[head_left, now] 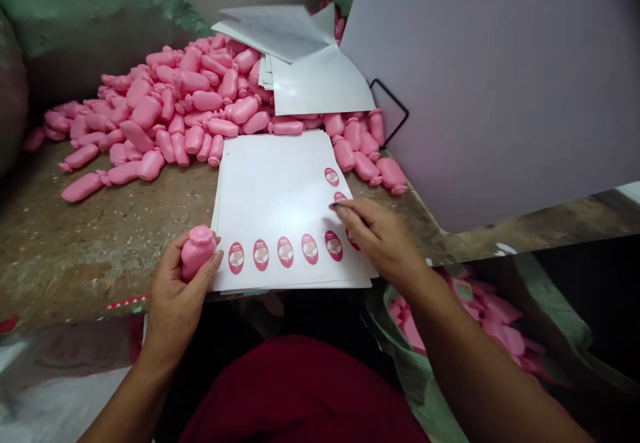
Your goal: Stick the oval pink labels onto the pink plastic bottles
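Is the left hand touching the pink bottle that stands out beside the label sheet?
Touching. The head view shows the left hand closed around the pink bottle, thumb and fingers against its body.

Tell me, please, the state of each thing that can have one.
Left hand: closed around pink bottle
Pink bottle: held, neck up, unlabelled on visible side
Right hand: fingertips together, grip contents unclear
Label sheet: flat, labels along bottom and right
Bottle heap: loosely piled
Loose papers: bent, resting on bottle heap
Lower green sack: open, pink items inside
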Demonstrator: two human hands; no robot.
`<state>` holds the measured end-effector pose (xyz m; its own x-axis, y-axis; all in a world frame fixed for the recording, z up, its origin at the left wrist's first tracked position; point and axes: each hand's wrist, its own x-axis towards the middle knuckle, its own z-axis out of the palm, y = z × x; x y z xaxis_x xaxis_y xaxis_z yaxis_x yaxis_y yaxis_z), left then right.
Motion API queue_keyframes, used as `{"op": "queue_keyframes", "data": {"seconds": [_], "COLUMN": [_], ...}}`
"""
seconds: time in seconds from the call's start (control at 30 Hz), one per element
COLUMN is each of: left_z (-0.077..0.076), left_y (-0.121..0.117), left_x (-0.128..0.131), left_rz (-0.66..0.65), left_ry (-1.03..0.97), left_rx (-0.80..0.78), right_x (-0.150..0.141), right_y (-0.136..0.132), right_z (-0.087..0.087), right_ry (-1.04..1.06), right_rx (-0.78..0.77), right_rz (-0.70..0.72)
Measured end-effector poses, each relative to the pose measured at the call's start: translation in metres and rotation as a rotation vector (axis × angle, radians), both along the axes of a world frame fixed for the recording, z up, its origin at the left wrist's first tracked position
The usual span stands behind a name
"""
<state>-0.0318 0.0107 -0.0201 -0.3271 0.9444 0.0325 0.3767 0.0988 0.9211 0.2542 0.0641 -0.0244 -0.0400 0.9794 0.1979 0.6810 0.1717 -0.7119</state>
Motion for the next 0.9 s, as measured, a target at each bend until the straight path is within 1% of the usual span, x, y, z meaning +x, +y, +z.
{"op": "queue_keyframes", "data": {"seconds": [0.07, 0.13, 0.2, 0.27, 0.33, 0.37, 0.4, 0.47, 0.53, 0.6, 0.7, 0.8, 0.9], "left_z": [0.009, 0.018, 0.021, 0.020, 0.016, 0.014, 0.013, 0.013, 0.015, 0.015, 0.012, 0.008, 0.006], "left_y": [0.003, 0.009, 0.017, 0.025, 0.031, 0.032, 0.032, 0.032, 0.032, 0.033, 0.037, 0.038, 0.038], "left_x": [0.008, 0.022, 0.040, 0.056, 0.067, 0.070, 0.072, 0.074, 0.073, 0.072, 0.069, 0.067, 0.067], "left_rz": [-0.064, -0.182, -0.370, -0.623, -0.852, -0.926, -0.967, -0.992, -1.012, -1.037, -1.072, -1.072, -1.065], "left_ry": [0.105, 0.125, 0.105, 0.157, 0.307, 0.400, 0.491, 0.644, 0.729, 0.738, 0.693, 0.674, 0.676], "left_rx": [0.045, 0.039, -0.005, -0.009, 0.031, 0.052, 0.065, 0.048, 0.018, 0.016, 0.078, 0.139, 0.152], "right_x": [-0.004, -0.010, -0.016, -0.020, -0.022, -0.022, -0.023, -0.022, -0.021, -0.019, -0.019, -0.020, -0.023], "right_y": [-0.007, -0.014, -0.019, -0.020, -0.020, -0.019, -0.019, -0.019, -0.020, -0.022, -0.024, -0.026, -0.026], "right_z": [0.004, 0.004, 0.003, 0.002, 0.003, 0.004, 0.005, 0.005, 0.005, 0.004, 0.003, 0.002, 0.001], "right_ry": [-0.117, -0.222, -0.314, -0.385, -0.431, -0.448, -0.461, -0.472, -0.468, -0.456, -0.449, -0.478, -0.507], "right_rx": [-0.033, -0.093, -0.116, -0.107, -0.101, -0.103, -0.108, -0.112, -0.102, -0.076, -0.036, -0.002, 0.018], "right_rz": [0.076, 0.080, 0.060, 0.062, 0.071, 0.075, 0.078, 0.084, 0.095, 0.100, 0.097, 0.087, 0.077]}}
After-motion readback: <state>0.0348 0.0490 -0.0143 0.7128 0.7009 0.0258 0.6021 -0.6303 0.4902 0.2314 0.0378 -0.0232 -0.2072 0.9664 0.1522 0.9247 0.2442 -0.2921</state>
